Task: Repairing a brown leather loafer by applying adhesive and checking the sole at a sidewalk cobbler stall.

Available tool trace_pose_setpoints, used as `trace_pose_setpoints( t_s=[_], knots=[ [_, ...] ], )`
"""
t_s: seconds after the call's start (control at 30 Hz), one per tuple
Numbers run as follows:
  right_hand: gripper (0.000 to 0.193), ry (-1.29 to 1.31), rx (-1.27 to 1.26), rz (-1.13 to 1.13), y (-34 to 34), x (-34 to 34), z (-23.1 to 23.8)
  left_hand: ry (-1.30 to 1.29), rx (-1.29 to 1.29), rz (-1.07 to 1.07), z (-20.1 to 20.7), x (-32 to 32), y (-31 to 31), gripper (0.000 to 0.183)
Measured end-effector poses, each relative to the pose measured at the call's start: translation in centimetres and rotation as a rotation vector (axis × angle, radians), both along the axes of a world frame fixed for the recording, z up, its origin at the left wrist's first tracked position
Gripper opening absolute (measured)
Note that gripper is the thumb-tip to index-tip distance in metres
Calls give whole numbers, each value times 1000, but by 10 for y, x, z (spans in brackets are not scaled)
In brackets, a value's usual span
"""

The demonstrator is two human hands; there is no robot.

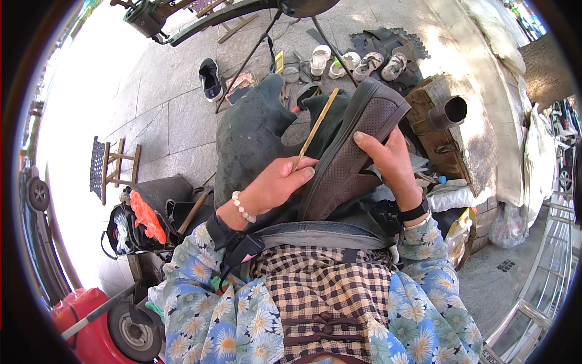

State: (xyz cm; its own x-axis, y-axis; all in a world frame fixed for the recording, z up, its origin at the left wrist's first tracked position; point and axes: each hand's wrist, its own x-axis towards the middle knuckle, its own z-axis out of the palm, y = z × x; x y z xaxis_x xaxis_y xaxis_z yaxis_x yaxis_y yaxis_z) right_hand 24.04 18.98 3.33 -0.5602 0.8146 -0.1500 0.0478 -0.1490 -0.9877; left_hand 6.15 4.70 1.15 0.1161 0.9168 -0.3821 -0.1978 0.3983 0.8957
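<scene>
A brown slip-on shoe (345, 164) with a perforated upper is held over my lap, toe pointing away and sole edge turned to the left. My right hand (391, 164) grips its right side, thumb laid on the upper. Between the thumb and fingers of my left hand (273, 185) is a thin wooden stick (317, 128), slanting up and away beside the sole. The left fingertips are close to the shoe's heel end; whether they touch it I cannot tell. A dark worn apron (245, 130) covers my knees beneath.
Ahead stand a dark machine (242, 15) on thin legs, a dark sneaker (210, 79) and several light shoes (320, 60). At right is a wooden box (439, 139) with a brown cup-like cylinder (448, 113). A black bag (167, 200) and folding stool (115, 165) sit left.
</scene>
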Motion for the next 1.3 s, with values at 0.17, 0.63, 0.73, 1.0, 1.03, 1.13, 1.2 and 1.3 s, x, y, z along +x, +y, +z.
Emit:
trace_pose_setpoints(
  t_s=[0.17,0.63,0.73,1.0,1.03,1.13,1.2,1.3],
  knots=[
    [36,-16,13,29,2,-3,-8,-14,-10,3,2,0,1,33],
    [53,-17,-162,271,-33,11,31,-51,-28,65,7,4,-2,30],
    [58,-17,-192,180,-37,13,20,-114,11,39,-1,7,-2,34],
    [55,-319,260,191,-34,0,11,-109,-196,43,6,2,0,34],
    [55,-319,257,195,-35,0,11,-109,-200,46,4,2,-1,34],
    [54,-327,263,182,-36,-1,8,-198,-318,87,-10,2,-4,32],
    [54,-315,234,176,-36,-2,7,-534,-204,186,-19,3,-6,32],
    [53,-351,289,201,-36,-2,11,-501,-236,202,-14,2,-8,33]
  ],
)
